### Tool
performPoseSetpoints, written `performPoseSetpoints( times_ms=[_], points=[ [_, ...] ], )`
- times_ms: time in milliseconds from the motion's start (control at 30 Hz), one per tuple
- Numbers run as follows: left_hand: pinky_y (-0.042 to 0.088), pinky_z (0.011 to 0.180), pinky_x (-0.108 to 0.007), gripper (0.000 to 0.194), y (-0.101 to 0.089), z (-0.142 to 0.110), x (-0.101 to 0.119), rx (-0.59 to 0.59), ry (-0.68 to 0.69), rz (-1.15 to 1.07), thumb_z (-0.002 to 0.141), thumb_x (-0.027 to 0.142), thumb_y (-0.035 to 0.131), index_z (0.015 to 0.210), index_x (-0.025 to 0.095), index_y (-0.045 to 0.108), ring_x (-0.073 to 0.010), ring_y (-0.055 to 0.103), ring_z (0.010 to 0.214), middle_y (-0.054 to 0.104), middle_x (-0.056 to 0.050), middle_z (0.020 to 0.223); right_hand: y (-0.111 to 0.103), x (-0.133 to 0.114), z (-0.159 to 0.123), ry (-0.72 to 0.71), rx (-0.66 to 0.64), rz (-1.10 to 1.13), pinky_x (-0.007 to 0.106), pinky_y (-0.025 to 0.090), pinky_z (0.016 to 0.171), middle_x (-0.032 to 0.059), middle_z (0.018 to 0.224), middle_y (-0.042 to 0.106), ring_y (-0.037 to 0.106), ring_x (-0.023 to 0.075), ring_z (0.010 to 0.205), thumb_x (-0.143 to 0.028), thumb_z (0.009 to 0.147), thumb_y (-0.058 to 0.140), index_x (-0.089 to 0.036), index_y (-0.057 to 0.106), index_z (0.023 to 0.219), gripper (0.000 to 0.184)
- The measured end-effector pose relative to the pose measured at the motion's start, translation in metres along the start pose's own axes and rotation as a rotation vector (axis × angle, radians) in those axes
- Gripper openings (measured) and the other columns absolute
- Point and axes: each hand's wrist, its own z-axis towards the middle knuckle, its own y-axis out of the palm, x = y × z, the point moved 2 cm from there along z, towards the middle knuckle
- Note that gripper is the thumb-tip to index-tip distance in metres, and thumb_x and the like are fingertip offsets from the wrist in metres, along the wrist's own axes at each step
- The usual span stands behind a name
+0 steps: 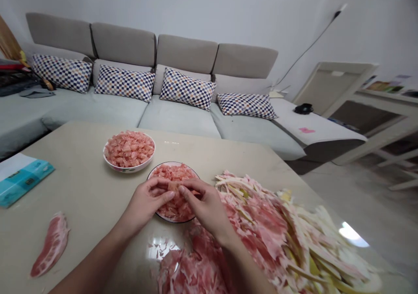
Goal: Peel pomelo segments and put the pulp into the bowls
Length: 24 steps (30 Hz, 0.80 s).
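My left hand (148, 200) and my right hand (204, 202) meet above a dark-rimmed bowl (178, 221). Between their fingertips they pinch a small piece of pomelo flesh (174, 187). Loose pink pomelo pulp (176, 207) lies in that bowl beneath the fingers. Farther back on the left, a white bowl (130, 169) is heaped with the same pulp. One pomelo segment (50, 246), its pale skin partly on, rests on the table to the left of my left forearm.
A large pile of pomelo peel and membranes (261, 224) spreads over the right side of the table (107, 211). At the left edge lies a blue tissue pack (26, 180). Behind the table stands a grey sofa (179, 115) with patterned cushions.
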Motion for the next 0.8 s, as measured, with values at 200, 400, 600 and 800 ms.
performPoseSetpoints(
  times_ms=[200,400,600,800],
  points=[
    [0.05,0.087,-0.032,0.028,-0.003,0.001,-0.003,-0.003,-0.015,-0.054,0.07,0.031,0.078,0.093,0.016,0.07,-0.0212,0.066,0.091,0.072,-0.007,0.094,-0.002,0.014,0.005,0.083,0.012,0.127,0.037,0.054,0.083,0.0073,0.098,0.076,0.069,0.0232,0.09,-0.035,0.084,0.061,-0.021,0.076,0.094,0.022],
    [0.048,0.088,-0.028,0.025,-0.006,0.002,-0.004,-0.013,-0.017,-0.091,0.075,0.028,0.075,0.096,0.017,0.068,-0.0183,0.063,0.094,0.07,-0.006,0.096,-0.004,0.013,0.007,0.045,0.069,0.011,0.037,0.053,0.084,0.0074,0.103,0.074,0.067,0.0226,0.095,-0.024,0.081,0.062,-0.022,0.076,0.095,0.019],
    [0.047,0.087,-0.026,0.022,-0.004,0.002,-0.003,-0.004,-0.04,-0.123,0.075,0.027,0.075,0.094,0.017,0.067,-0.0166,0.062,0.093,0.068,-0.004,0.096,0.0,0.008,0.002,-0.087,0.067,-0.074,0.037,0.05,0.09,0.0066,0.103,0.073,0.065,0.0209,0.098,-0.025,0.09,0.055,-0.024,0.075,0.096,0.02],
    [0.047,0.089,-0.028,0.017,-0.003,0.001,-0.003,-0.056,0.002,-0.126,0.077,0.026,0.073,0.09,0.017,0.066,-0.0168,0.062,0.094,0.066,-0.003,0.092,0.007,0.003,-0.001,-0.043,0.013,-0.061,0.032,0.053,0.076,0.0064,0.093,0.075,0.068,0.0211,0.086,-0.027,0.078,0.072,-0.021,0.075,0.093,0.016]
  ],
)
